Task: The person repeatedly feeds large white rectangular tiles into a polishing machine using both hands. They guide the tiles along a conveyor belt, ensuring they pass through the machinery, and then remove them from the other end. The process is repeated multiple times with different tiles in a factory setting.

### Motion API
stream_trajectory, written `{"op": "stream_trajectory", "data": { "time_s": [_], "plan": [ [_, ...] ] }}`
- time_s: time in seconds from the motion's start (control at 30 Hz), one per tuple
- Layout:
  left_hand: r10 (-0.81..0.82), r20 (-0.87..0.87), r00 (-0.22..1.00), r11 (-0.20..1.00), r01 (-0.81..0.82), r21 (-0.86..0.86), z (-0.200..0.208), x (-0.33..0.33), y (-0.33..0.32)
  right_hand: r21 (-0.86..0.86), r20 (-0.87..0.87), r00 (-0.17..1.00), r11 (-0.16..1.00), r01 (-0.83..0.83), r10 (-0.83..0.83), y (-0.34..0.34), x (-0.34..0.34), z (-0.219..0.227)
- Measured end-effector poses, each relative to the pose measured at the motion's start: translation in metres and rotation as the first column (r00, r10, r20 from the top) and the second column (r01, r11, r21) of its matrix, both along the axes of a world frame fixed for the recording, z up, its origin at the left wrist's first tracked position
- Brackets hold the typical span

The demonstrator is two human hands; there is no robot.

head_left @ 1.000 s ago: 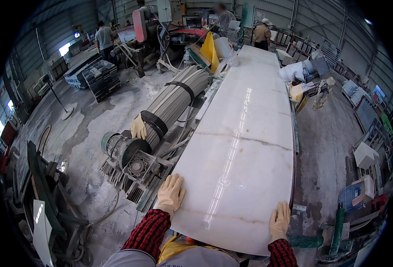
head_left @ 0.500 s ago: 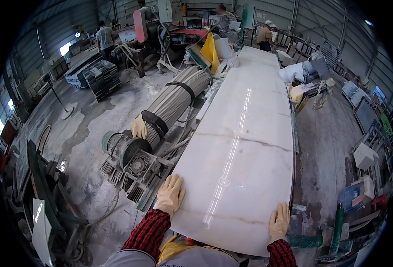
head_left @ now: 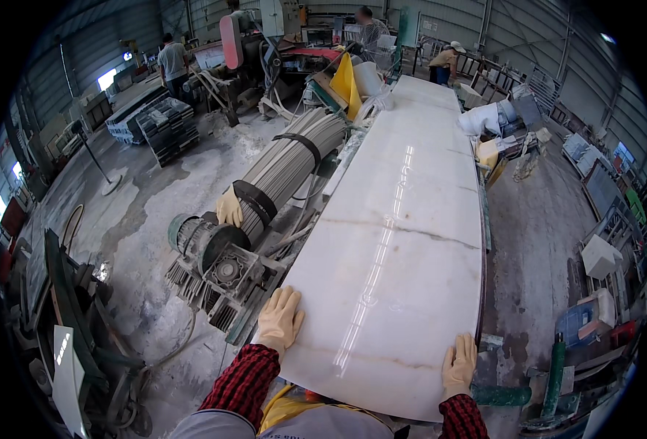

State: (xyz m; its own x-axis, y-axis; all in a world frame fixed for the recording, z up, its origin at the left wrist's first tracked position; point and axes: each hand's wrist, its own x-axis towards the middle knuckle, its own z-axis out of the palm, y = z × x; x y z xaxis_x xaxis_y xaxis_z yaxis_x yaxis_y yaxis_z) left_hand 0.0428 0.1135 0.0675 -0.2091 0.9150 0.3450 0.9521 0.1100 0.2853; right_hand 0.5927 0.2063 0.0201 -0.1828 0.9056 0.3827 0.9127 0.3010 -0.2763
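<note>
A long polished white stone slab [head_left: 404, 293] with brownish-grey veins stretches away in front of me. Flat on its near left edge rests my left hand [head_left: 279, 318], in a cream rubber glove with the fingers extended. My right hand [head_left: 458, 366], gloved alike, lies along the near right edge, its fingers stretched forward. Neither hand is wrapped around anything. Light reflections run down the slab's glossy face.
Left of the slab stand a dusty motor [head_left: 225, 271] with a loose cream glove [head_left: 229, 208] and a strapped bundle of grey strips [head_left: 287, 172]. A green pipe [head_left: 555, 377] and a blue bin [head_left: 578, 324] sit at right. A capped person [head_left: 446, 62] stands beyond the far end.
At the far end, the person in the cap has leaned over toward the right. My hands and the slab look unmoved.
</note>
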Motion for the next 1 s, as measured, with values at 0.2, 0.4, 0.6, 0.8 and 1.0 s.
{"op": "stream_trajectory", "data": {
  "time_s": [0.2,0.4,0.6,0.8,1.0],
  "plan": [
    [-0.004,0.01,1.0,1.0,0.004,0.0,-0.001,0.0,-0.003,0.004,0.011,1.0,1.0,0.009,-0.009,-0.003,0.002,-0.004],
    [-0.005,0.061,0.998,0.998,0.009,-0.061,-0.001,-0.001,-0.008,-0.012,-0.003,1.0,1.0,0.023,-0.023,-0.007,-0.001,0.001],
    [0.01,0.012,1.0,0.999,-0.009,-0.052,-0.009,-0.004,-0.01,-0.054,-0.047,0.997,0.997,0.063,-0.066,-0.018,-0.012,0.019],
    [-0.03,-0.028,0.999,0.999,0.029,-0.04,-0.026,-0.015,-0.008,-0.092,-0.106,0.983,0.986,0.138,-0.148,-0.082,-0.009,0.015],
    [-0.028,-0.116,0.993,0.986,0.008,-0.167,-0.038,-0.022,-0.013,-0.229,-0.226,0.938,0.95,0.213,-0.264,-0.209,0.009,0.015]
  ]
}}
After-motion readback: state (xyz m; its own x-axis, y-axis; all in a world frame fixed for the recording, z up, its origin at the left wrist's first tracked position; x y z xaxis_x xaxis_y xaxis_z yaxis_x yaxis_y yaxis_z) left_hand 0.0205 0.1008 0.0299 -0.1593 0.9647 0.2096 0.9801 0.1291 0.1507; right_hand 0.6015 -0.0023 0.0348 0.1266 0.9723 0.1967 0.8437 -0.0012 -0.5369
